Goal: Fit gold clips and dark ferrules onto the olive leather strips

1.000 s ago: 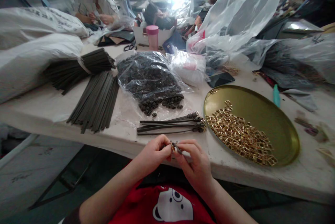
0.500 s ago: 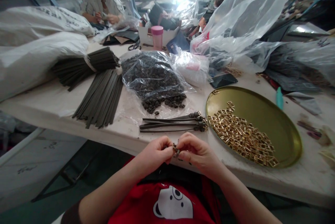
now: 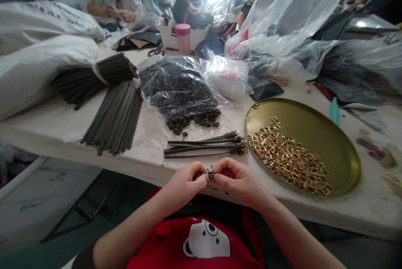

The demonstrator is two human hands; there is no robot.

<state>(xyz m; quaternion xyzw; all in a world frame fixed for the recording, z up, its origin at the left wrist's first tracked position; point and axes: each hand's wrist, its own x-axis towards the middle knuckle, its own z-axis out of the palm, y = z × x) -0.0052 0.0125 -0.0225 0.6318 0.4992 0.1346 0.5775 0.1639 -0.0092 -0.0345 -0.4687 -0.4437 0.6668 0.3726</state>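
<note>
A small gold buckle (image 3: 208,178) with a dark strap (image 3: 211,175) through it is held between my hands at the table's front edge. My left hand (image 3: 188,182) is closed, thumb and fingers pinching the buckle and strap from the left. From the right, my right hand (image 3: 235,177) pinches the short dark strap end beside the buckle. Most of the strap is hidden by my fingers. Just beyond my hands lie several dark straps with buckles (image 3: 204,148) at their right ends. Gold buckles (image 3: 289,162) are heaped in a round gold tray (image 3: 334,147) at right.
Small dark loops (image 3: 179,125) spill from a clear plastic bag (image 3: 176,86). Loose dark straps (image 3: 114,118) and a tied bundle (image 3: 117,70) lie at left. Behind are a pink-lidded cup (image 3: 183,38), a phone (image 3: 266,91) and plastic sheeting (image 3: 282,21). A person (image 3: 116,5) sits across the table.
My right-hand fingers have shifted slightly away from the buckle, so more of the dark strap end shows between the hands. The whole view has moved a little.
</note>
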